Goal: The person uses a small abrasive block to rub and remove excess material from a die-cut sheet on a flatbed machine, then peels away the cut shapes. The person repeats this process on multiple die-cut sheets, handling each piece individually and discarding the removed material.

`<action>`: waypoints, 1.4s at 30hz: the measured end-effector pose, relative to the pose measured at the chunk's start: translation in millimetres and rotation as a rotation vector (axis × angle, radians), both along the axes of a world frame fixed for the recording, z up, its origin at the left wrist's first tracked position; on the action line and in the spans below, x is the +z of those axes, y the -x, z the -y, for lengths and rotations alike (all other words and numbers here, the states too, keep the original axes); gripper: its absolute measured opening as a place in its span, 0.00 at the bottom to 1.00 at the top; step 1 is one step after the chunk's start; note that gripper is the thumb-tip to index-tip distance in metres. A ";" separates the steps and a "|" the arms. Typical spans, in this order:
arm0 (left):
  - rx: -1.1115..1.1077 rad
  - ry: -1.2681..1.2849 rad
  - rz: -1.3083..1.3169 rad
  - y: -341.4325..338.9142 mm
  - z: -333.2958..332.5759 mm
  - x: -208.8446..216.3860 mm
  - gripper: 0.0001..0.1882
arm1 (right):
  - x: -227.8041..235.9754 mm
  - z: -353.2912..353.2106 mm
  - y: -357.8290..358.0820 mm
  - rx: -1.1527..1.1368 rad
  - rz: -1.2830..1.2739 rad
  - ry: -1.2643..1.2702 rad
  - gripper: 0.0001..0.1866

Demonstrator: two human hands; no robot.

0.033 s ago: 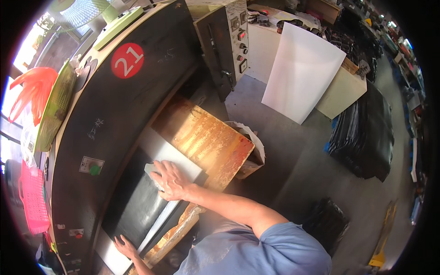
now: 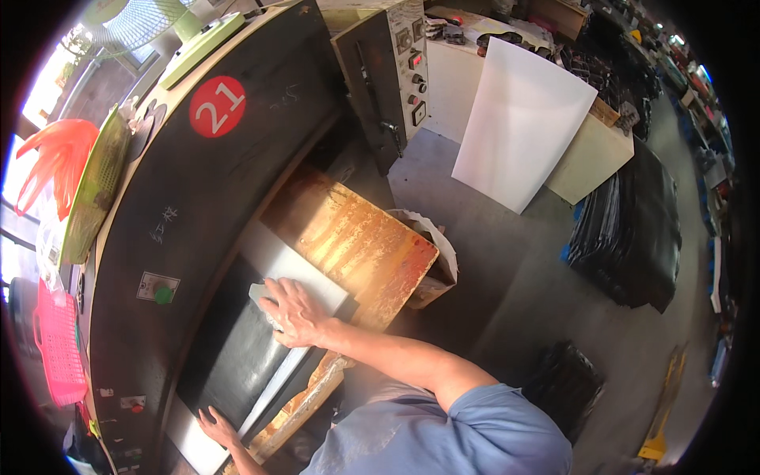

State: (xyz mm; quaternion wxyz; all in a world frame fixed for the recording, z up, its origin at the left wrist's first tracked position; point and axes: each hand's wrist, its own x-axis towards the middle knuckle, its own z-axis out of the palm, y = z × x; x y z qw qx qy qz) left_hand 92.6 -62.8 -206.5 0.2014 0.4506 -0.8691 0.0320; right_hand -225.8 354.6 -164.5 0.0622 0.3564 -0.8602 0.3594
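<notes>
1. The black sheet (image 2: 229,352) lies on a white board (image 2: 321,279) between both hands' fingers, its long axis running diagonally from the left fingers up to the right ones.
2. A pale block (image 2: 257,293) sits under the right fingers, its visible end poking out to their left; the hand hides the rest, so its full length is unclear.
3. The left forearm is cut off by the lower edge.
4. The right hand (image 2: 294,313) curls its fingers around the block; the left hand (image 2: 219,428) rests, fingers spread, at the sheet's near end.
</notes>
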 end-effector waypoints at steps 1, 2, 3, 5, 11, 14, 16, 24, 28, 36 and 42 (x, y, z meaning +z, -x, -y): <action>-0.013 -0.018 -0.018 0.6 1.0 -0.1 0.34 | 0.1 0.0 0.7 0.004 0.000 -0.009 0.40; -0.011 -0.024 -0.017 0.3 2.3 -0.6 0.34 | 0.1 0.8 0.9 0.007 -0.006 -0.042 0.41; 0.009 -0.011 0.001 0.4 3.3 -0.9 0.34 | 0.1 1.0 1.5 0.007 -0.007 -0.041 0.41; -0.010 -0.023 -0.013 0.1 5.5 -1.6 0.35 | -0.4 2.1 2.1 0.005 -0.009 -0.056 0.41; -0.003 -0.045 -0.029 -1.4 9.4 -3.8 0.35 | -1.2 3.2 3.6 0.011 -0.012 -0.049 0.42; -0.009 -0.043 -0.043 -0.5 8.5 -3.4 0.35 | -1.5 4.1 3.8 0.012 -0.008 -0.045 0.42; -0.011 -0.040 -0.044 1.1 6.7 -1.7 0.35 | -2.5 5.1 3.9 0.011 -0.012 -0.028 0.42; -0.022 -0.028 -0.051 1.0 1.5 1.7 0.35 | -6.0 6.3 5.5 0.002 -0.005 0.083 0.42; 0.006 -0.078 -0.045 1.7 -0.8 3.8 0.33 | 0.3 0.3 7.7 0.036 -0.013 0.111 0.43; -0.002 -0.171 -0.159 9.7 -21.4 7.4 0.33 | -12.2 -21.5 44.4 0.357 -0.053 -0.014 0.56; -0.135 -0.192 -0.335 -20.0 -26.3 29.3 0.29 | 35.6 6.9 4.5 0.174 0.194 0.055 0.45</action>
